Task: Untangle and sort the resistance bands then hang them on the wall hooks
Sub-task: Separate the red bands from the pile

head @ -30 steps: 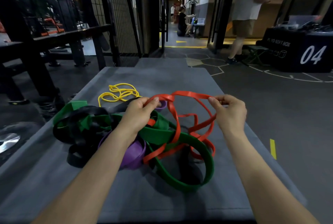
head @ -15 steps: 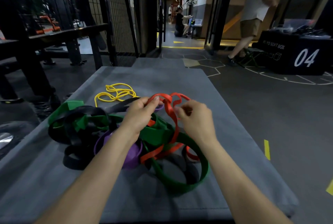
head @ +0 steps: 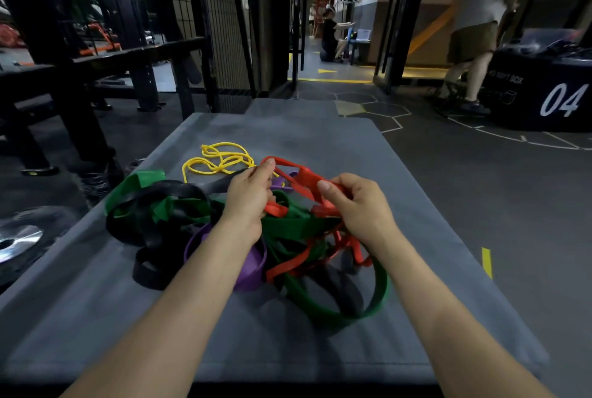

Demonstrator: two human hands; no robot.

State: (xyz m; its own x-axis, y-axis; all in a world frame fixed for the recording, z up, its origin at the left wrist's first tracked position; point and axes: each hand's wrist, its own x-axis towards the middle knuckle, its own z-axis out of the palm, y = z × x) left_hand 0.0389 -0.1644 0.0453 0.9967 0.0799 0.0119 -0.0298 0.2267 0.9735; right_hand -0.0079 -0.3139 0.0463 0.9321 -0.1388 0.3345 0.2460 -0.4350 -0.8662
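Note:
A tangle of resistance bands lies on a grey padded platform (head: 320,340). My left hand (head: 250,195) pinches the far end of the red band (head: 296,175). My right hand (head: 355,205) grips the same red band a little to the right, thumb on top. Lower loops of the red band run through a wide green band (head: 371,308). A purple band (head: 250,272) sits under my left forearm. A black band (head: 150,234) and another green band (head: 141,181) are knotted together at the left. A thin yellow band (head: 217,157) lies apart at the back.
A black rack with a bench (head: 105,61) stands to the left, a weight plate (head: 16,237) on the floor below it. A black box marked 04 (head: 544,96) is at the right, with a person (head: 477,29) walking beside it. A corridor with people lies ahead.
My right hand has moved left along the red band, from a wide stretch to close beside my left hand. The red loop between them has collapsed into a small bunch.

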